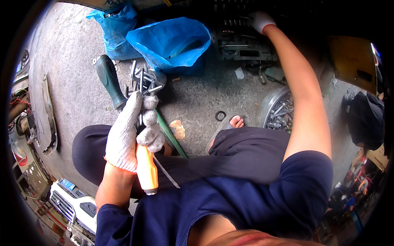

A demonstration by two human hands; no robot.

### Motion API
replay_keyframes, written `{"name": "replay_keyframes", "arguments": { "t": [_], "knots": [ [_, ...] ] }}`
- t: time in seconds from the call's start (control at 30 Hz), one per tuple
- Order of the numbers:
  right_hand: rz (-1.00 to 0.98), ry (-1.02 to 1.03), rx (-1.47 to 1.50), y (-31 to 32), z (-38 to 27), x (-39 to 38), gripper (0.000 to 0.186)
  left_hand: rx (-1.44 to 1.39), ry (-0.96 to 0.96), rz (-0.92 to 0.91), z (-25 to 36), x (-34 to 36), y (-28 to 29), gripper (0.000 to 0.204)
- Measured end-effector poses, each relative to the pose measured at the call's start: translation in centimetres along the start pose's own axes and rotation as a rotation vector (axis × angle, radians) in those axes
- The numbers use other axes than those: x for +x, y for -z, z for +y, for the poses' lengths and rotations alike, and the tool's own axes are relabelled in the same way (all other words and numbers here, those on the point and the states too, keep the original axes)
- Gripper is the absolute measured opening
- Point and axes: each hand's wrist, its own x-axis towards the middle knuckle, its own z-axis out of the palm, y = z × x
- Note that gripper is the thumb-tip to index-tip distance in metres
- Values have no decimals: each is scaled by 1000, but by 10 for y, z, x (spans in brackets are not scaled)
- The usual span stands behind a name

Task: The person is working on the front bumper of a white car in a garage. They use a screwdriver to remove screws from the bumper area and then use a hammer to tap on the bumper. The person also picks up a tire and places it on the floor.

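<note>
My left hand (133, 129), in a white knit glove, is closed around a screwdriver with an orange handle (147, 168); the handle points back toward me. A thin metal rod (166, 174) sticks out beside it from under the fingers. Just past the fingertips lies a cluster of hex keys (151, 82); whether the hand touches them I cannot tell. Left of it is a tool with a dark green handle (110, 80). My right hand (261, 21), gloved too, reaches far out to a dark tool case (246, 51) with a row of sockets (236, 22). Shadow hides its fingers.
Two blue plastic bags (113, 35) (172, 45) stand at the far left of centre. A round metal pan (276, 108) of bolts and small parts sits by my right knee. A black ring (221, 116) and a green bar (170, 137) lie on the concrete floor. Car parts line the left.
</note>
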Motion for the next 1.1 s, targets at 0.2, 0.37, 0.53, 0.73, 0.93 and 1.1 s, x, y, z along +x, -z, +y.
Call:
{"name": "replay_keyframes", "arguments": {
  "t": [0.2,0.37,0.53,0.73,0.93,1.1],
  "knots": [
    [125,57,145,7,2,-12,47,8,-4,-7,0,-2,2,32],
    [-295,161,77,37,1,-39,51,-17,-32,14,1,-6,3,32],
    [-283,97,27,27,1,-60,48,9,-25,2,-1,-9,0,32],
    [-147,52,192,24,17,-58,46,23,-8,-15,-2,-4,-2,32],
    [-183,-135,247,37,73,-46,46,25,-14,-8,-3,-1,-4,34],
    [-103,-181,1,-7,59,-57,50,43,-10,0,-3,0,-3,35]
  ]
}}
